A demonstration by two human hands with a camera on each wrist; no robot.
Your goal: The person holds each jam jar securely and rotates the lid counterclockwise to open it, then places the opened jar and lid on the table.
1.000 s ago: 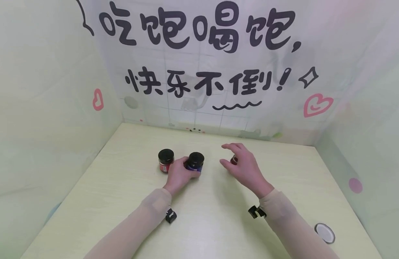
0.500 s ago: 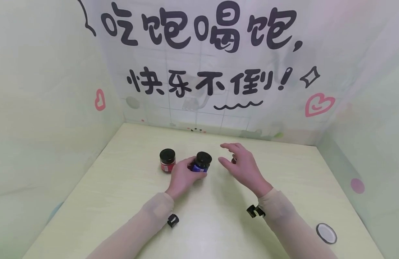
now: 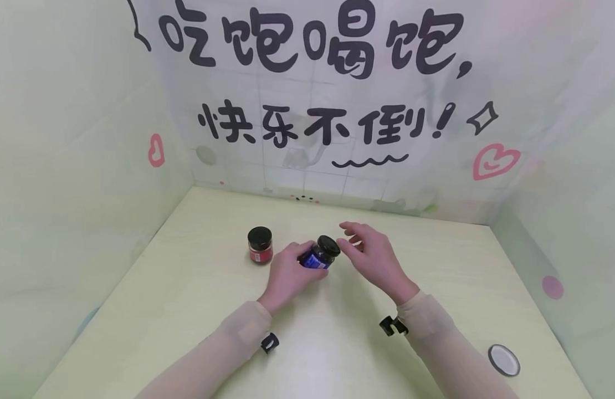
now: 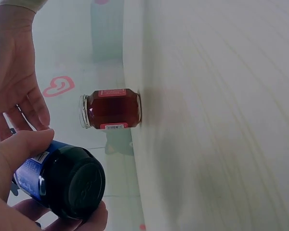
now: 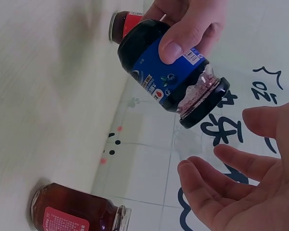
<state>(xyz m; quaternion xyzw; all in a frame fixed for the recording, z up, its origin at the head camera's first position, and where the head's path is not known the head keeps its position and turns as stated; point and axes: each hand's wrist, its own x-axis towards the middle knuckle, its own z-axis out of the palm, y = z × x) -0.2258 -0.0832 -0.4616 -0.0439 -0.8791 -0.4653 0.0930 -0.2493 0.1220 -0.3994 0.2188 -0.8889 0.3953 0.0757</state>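
Note:
My left hand [image 3: 290, 277] grips a blue-labelled jam jar [image 3: 318, 260] with a black lid. The jar is raised and leans to the right; in the right wrist view its blue label [image 5: 166, 70] and dark contents show. My right hand [image 3: 372, 255] hovers beside that lid with fingers loosely bent, holding nothing; a small gap parts it from the lid in the right wrist view. A lidless red-labelled jam jar [image 4: 114, 109] stands upright on the table, hidden behind my right hand in the head view. Another red-labelled jar [image 3: 260, 245], capped in black, stands to the left.
A loose jar lid [image 3: 504, 360] lies inside up on the table [image 3: 188, 310], at the right near my forearm. Printed sheeting [image 3: 307, 177] encloses the table at the back and both sides.
My left hand has moved right with the blue-labelled jar, lifting and tilting it so its lid comes close to my right hand. My right hand has stayed nearly still.

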